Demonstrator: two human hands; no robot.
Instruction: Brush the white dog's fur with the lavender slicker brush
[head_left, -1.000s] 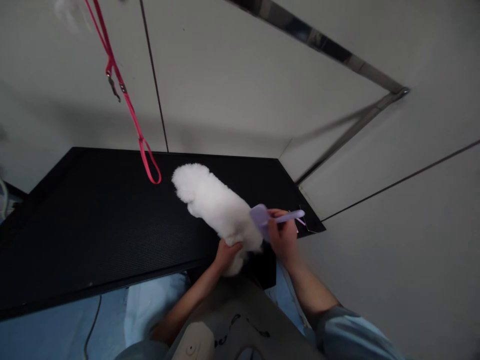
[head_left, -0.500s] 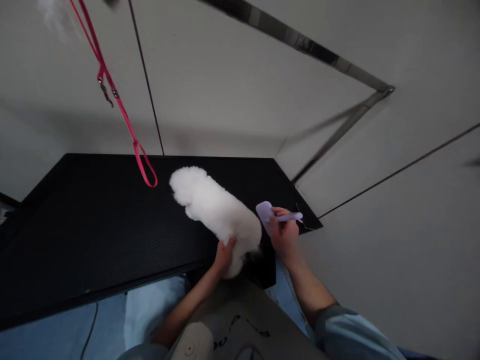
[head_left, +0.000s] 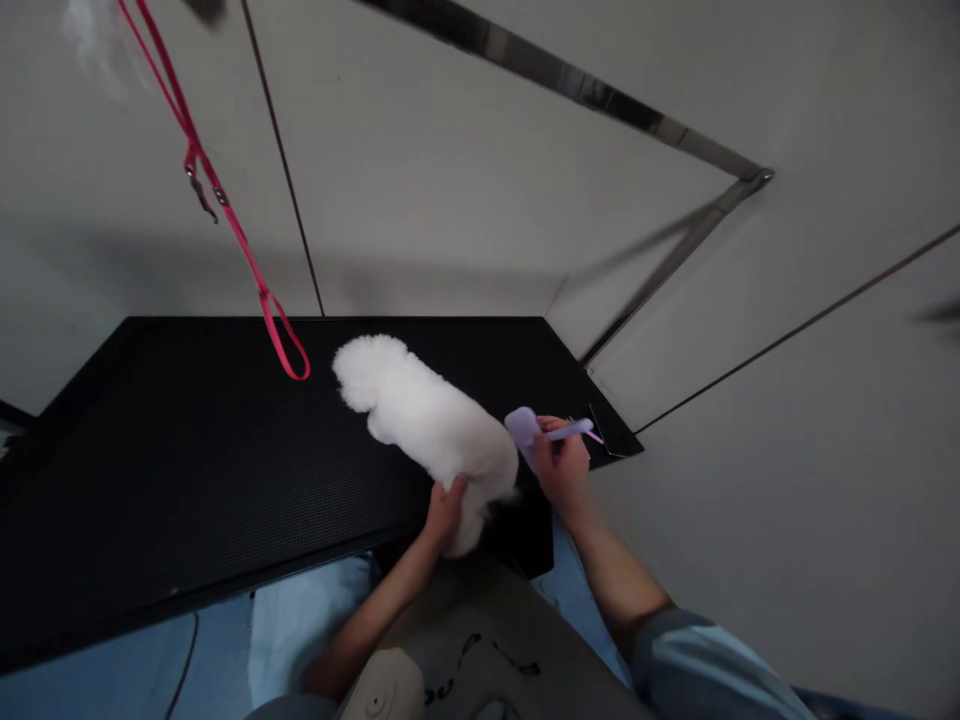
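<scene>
On the head cam your forearms (head_left: 621,582) angle inward, left hand (head_left: 445,512) gripping the white dog (head_left: 442,415) near a hind leg, right hand (head_left: 565,474) wrapped round a purple brush (head_left: 523,427) beside it. Dog's on the black surface (head_left: 277,440), pale wall (head_left: 435,170) behind.

– How does the left forearm (head_left: 382,607) lie?
– Bare, slanting forward and inward; the left grip (head_left: 444,513) is curled, thumb on top, its other fingers mostly hidden.
– And the right forearm (head_left: 619,572)?
– Also bare, angled forward and inward. The right grip (head_left: 566,472) has its fingers bent in, well apart from the left.
</scene>
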